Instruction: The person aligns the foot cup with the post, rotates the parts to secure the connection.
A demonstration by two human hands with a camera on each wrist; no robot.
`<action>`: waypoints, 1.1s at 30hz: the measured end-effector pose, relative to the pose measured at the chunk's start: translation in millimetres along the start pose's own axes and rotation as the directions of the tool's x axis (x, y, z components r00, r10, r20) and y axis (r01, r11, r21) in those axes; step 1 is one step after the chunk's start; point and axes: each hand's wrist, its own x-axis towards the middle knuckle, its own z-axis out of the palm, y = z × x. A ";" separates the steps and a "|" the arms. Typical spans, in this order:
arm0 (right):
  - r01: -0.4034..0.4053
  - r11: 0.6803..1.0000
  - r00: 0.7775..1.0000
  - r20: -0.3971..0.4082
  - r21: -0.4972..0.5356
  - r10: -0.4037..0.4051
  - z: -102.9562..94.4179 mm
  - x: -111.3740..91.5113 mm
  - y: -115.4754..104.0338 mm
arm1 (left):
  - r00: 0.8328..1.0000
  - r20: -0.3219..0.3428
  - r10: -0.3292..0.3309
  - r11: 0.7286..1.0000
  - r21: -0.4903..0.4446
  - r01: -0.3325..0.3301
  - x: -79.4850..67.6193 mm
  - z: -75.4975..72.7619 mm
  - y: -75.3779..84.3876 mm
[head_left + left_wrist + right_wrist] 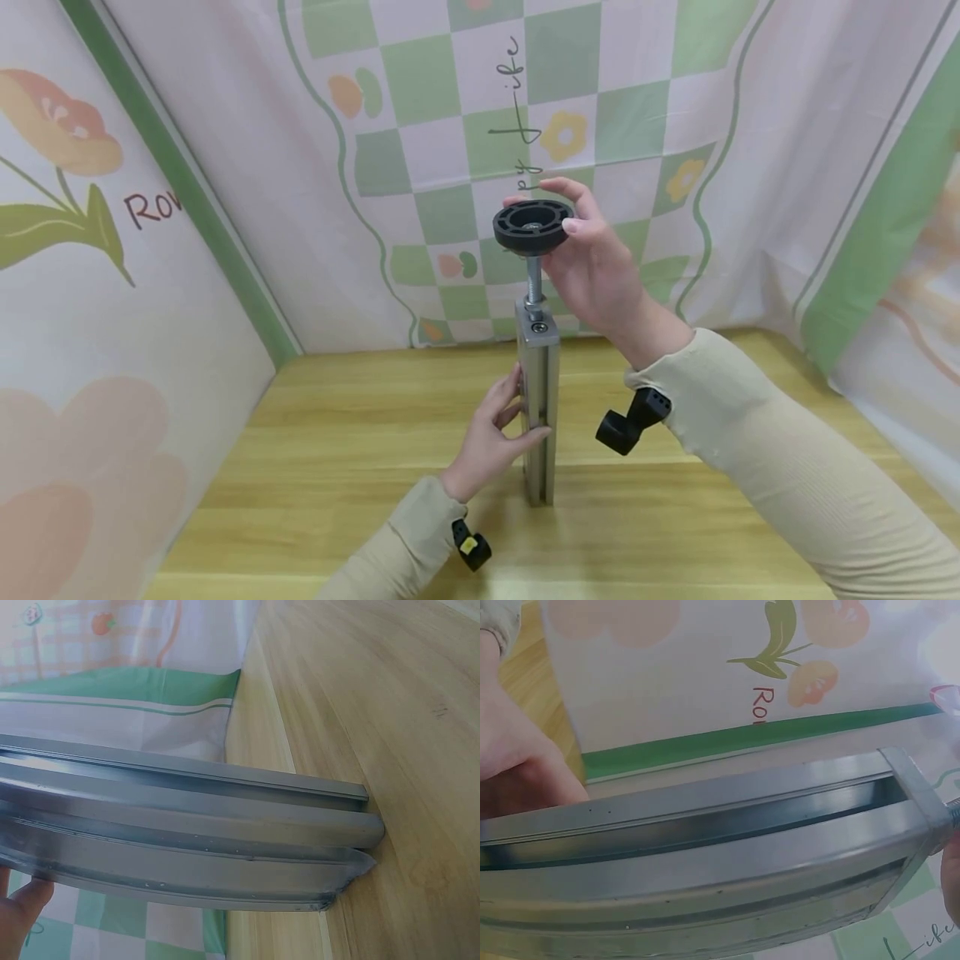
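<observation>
A slotted aluminium profile (542,417) stands upright on the wooden table, its foot on the boards in the left wrist view. On its top is a metal end plate (537,331) with a screw head. A threaded rod (534,282) rises from that plate and carries a round black levelling foot (531,242), cup side up. My left hand (491,433) grips the profile around mid-height, thumb on the near side and fingers on the left. Up at the rim of the foot, my right hand (596,267) pinches the disc between thumb and fingers.
The wooden table (360,450) spreads around the profile. A printed cloth (420,158) with green checks hangs behind, and more cloth (90,333) closes off the left. Each sleeve carries a small black wrist mount (633,421).
</observation>
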 end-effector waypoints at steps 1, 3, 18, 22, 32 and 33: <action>0.001 1.000 1.000 0.001 -0.001 -0.001 -0.2 -0.2 -0.1 | 1.000 -0.001 -0.001 1.000 0.000 0.001 0.0 0.1 0.1; 0.005 1.000 1.000 -0.004 -0.018 -0.005 -1.3 -0.2 0.1 | 1.000 -0.001 0.000 1.000 -0.001 0.000 -0.1 0.3 0.4; 0.071 0.994 0.997 -0.012 -0.082 -0.072 -4.1 -1.3 -4.3 | 1.000 0.000 -0.018 1.000 -0.016 0.018 1.2 0.6 2.4; 0.083 0.992 0.996 -0.006 -0.099 -0.084 -2.9 -2.1 -5.6 | 1.000 0.001 -0.015 1.000 -0.021 0.015 1.0 0.6 2.8; 0.109 0.958 0.994 0.008 -0.267 -0.111 -1.9 -4.7 -9.3 | 1.000 0.003 -0.003 1.000 -0.017 0.003 -0.4 0.9 1.1; 0.115 0.951 0.993 0.006 -0.288 -0.118 -1.8 -4.8 -9.8 | 1.000 0.003 -0.007 1.000 -0.019 0.007 -0.3 1.0 1.3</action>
